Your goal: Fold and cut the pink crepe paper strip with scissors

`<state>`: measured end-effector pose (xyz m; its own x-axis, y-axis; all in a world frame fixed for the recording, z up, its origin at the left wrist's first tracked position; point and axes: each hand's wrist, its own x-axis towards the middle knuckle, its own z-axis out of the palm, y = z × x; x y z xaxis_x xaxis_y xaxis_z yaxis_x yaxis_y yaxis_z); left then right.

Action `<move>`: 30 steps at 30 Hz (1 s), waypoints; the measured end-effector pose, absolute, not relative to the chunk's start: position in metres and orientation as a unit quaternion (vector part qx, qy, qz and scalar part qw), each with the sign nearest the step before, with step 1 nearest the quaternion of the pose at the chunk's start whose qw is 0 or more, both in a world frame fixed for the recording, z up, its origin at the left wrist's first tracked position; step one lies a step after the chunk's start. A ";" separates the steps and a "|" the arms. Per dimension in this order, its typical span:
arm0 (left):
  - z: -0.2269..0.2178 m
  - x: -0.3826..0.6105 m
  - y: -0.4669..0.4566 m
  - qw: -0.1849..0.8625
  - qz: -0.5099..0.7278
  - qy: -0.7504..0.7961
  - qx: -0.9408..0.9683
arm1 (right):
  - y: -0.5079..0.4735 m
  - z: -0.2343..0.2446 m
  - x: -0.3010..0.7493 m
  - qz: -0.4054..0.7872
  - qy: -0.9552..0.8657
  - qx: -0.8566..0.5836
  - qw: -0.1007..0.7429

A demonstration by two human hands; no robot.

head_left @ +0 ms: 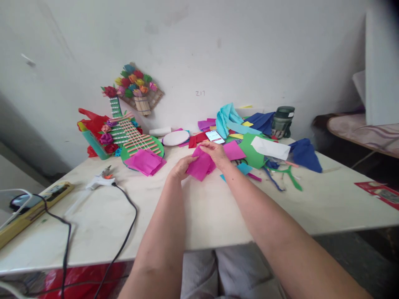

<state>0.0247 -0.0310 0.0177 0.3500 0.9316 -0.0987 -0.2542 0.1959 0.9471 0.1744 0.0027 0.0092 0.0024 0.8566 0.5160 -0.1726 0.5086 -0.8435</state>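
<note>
Magenta thin paper (199,167), at the centre of the head view, is being pinched between the narrowed fingers of the bare left hand (183,167) and the bare right hand (215,153); left of centre, a green guitar-shaped craft (141,144) is standing.

Site was a handicraft workspace: flower-trimmed model guitar (141,143) stood on desk (212,222); glue gun (100,181) lay in front of it, scattered coloured paper (229,118) to its right.
</note>
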 end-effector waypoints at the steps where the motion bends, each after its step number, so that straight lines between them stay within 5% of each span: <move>1: 0.018 0.025 -0.031 0.679 0.437 0.370 0.459 | 0.003 0.009 0.174 0.395 -0.581 -0.296 0.647; 11: 0.014 0.024 -0.027 0.670 0.465 0.365 0.450 | 0.005 0.008 0.180 0.352 -0.555 -0.335 0.675; 18: 0.007 0.021 -0.018 0.660 0.501 0.351 0.437 | 0.004 0.006 0.190 0.251 -0.575 -0.480 0.613; 30: 0.007 0.021 -0.019 0.659 0.492 0.352 0.446 | -0.006 0.010 0.186 0.458 -0.545 -0.375 0.593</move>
